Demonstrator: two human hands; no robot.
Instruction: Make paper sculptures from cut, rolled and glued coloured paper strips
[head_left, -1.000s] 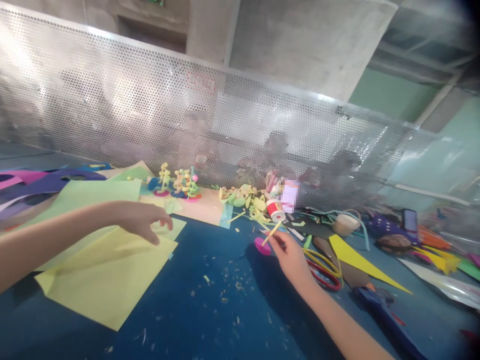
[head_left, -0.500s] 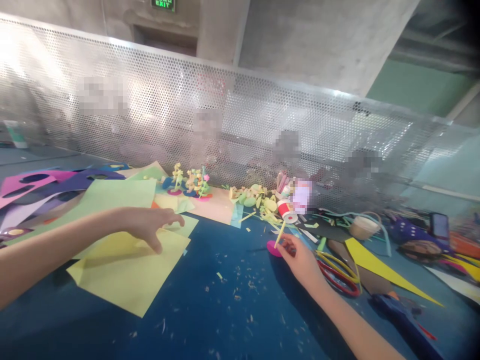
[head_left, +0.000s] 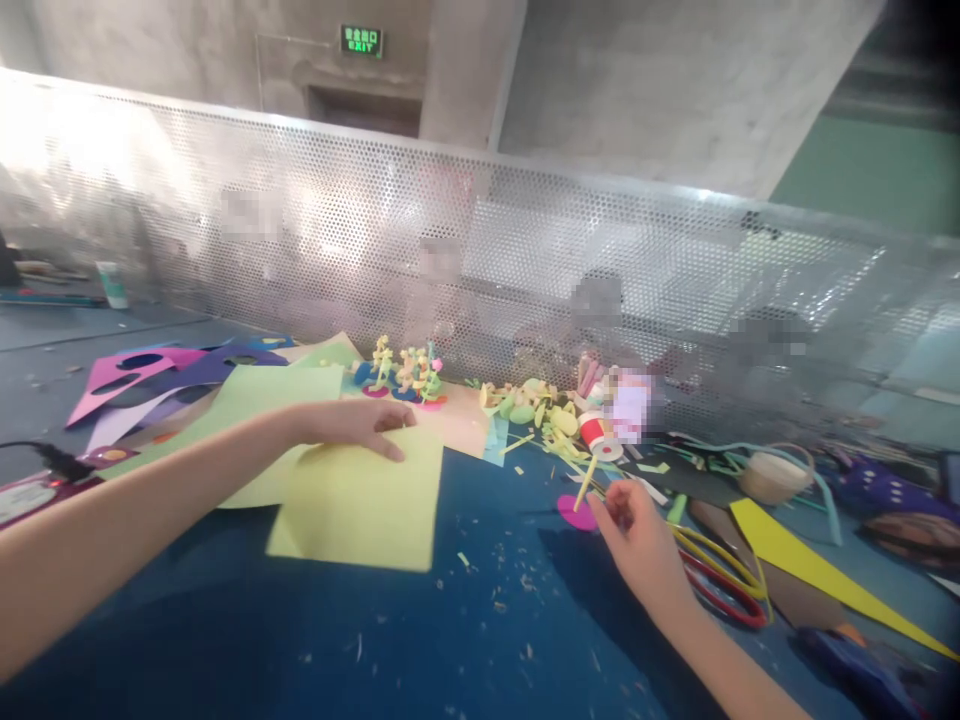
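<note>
Paper sheet [head_left: 367, 510] left of disc [head_left: 569, 514], screen [head_left: 525, 225] behind both

Pink disc [head_left: 568, 514] w/ ylw stick [head_left: 586, 483] tilted up; ylw sheet [head_left: 364, 510] to L.

I see a lit green exit sign [head_left: 361, 41] at the top, left of centre, a perforated metal screen [head_left: 525, 225] spanning the frame, a white-and-green tube [head_left: 112, 285] near the left edge, a pale cup [head_left: 775, 478] at right.

Head-worn camera close over blue tabletop [head_left: 405, 645], facing forward and down, perforated metal screen [head_left: 517, 240] along its far edge
</note>
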